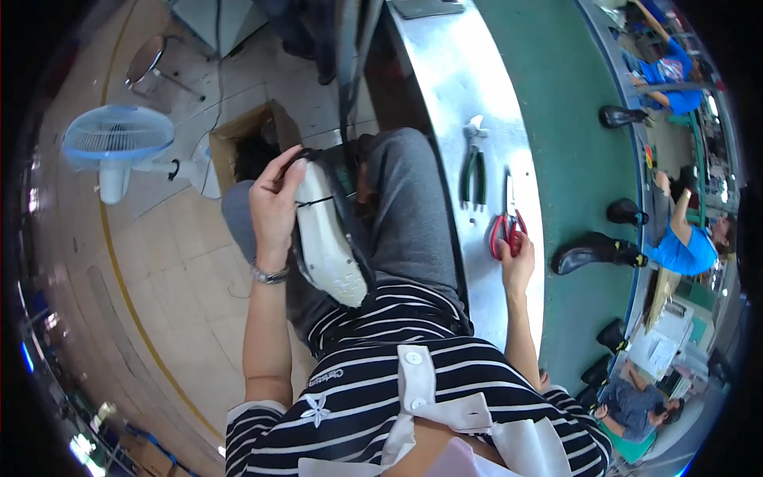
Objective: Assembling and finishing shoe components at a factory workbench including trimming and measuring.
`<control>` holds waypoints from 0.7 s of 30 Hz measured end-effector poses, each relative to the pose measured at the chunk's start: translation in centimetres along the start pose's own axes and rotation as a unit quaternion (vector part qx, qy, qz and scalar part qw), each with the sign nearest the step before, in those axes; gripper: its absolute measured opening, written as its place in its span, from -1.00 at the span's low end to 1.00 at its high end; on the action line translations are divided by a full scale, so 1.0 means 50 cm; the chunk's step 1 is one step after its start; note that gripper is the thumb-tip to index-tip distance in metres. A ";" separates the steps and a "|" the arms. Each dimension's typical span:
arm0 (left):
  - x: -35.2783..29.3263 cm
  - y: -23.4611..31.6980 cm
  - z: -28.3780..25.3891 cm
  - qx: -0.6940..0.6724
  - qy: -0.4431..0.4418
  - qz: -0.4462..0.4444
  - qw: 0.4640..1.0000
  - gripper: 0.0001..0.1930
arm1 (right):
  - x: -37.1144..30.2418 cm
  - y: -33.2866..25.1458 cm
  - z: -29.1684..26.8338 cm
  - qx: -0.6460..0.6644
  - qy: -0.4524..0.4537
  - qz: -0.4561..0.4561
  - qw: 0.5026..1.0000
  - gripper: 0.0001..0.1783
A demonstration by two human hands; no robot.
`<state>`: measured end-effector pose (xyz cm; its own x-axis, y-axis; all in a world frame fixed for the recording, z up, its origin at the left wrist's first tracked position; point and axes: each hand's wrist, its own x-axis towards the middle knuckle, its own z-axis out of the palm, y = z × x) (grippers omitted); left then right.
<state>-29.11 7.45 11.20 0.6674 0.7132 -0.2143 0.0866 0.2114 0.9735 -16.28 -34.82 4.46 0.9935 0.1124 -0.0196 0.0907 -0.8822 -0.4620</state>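
My left hand point(275, 208) grips a black shoe upper by its edge, its pale insole point(325, 230) facing up. A thin dark strap or thread crosses the insole near my fingers, and small dark dots mark its wider end. The shoe upper rests over my lap, tilted. On the metal bench to the right, my right hand point(518, 262) has its fingers closed at the red handles of a pair of scissors point(510, 199), whose blades point away from me. Just left of the scissors lie pincers point(474, 163) with dark green handles.
Right of the metal bench point(469, 71) runs a green conveyor belt point(540, 103) carrying several black shoes point(598, 253). People point(685, 245) sit beyond it. On the left stand a fan point(119, 143) and a stool point(148, 60). An open cardboard box point(282, 123) sits beyond my knees.
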 end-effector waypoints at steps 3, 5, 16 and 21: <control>-0.018 -0.005 -0.004 -0.045 -0.007 -0.014 0.999 -0.60 | 0.015 -0.014 -0.026 0.048 -0.078 0.090 0.992 -0.58; -0.043 -0.009 0.002 -0.100 0.024 -0.025 0.994 -0.51 | 0.020 -0.035 -0.053 0.337 -0.185 0.211 0.899 -0.61; -0.054 -0.011 -0.017 -0.008 0.066 0.054 0.996 -0.49 | -0.072 -0.410 -0.102 0.366 -0.648 0.040 0.666 -0.09; 0.034 -0.010 -0.025 -0.013 -0.028 -0.067 0.997 -0.57 | -0.070 -0.414 -0.092 0.346 -0.651 0.033 0.675 -0.10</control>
<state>-28.95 9.38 10.24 0.6918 0.6389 -0.3365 0.1589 0.3199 0.9340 -21.29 -19.04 18.19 0.0514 0.7869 -0.6149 -0.4512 -0.5310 -0.7172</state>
